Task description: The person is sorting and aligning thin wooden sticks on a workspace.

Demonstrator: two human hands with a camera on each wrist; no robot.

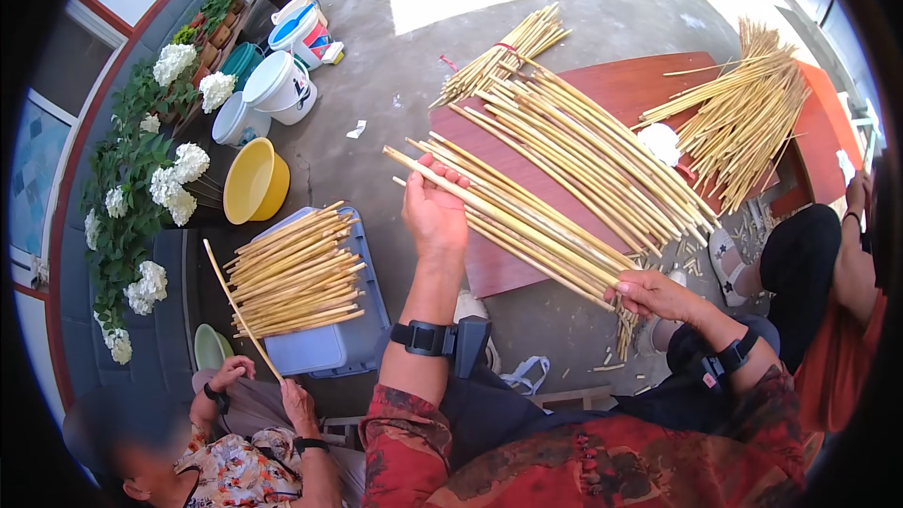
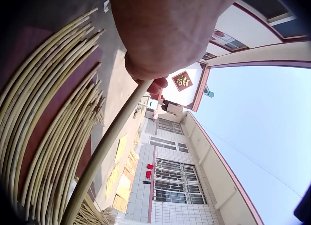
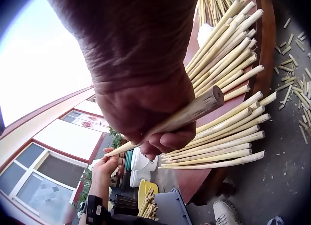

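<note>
A pale, dry stalk [image 1: 550,237] slants between my two hands over a row of similar stalks. My left hand [image 1: 437,212], palm up, holds it near its far end, with fingers curled at it. At the near end, my right hand [image 1: 661,293] grips the stalk between thumb and fingers. Its cut, round end [image 3: 210,102] sticks out past the right hand in the right wrist view. Below lie more loose stalks [image 1: 602,155], spread side by side on a reddish-brown board [image 1: 503,268]. In the left wrist view the forearm hides most of the left hand.
A tied bundle [image 1: 513,52] and a large heap of stalks [image 1: 752,118] lie beyond. At left, short stalks [image 1: 296,273] fill a blue-grey tray [image 1: 353,348] near a yellow basin [image 1: 256,182] and buckets [image 1: 280,87]. A seated person [image 1: 254,461] holds a stalk; another sits at right.
</note>
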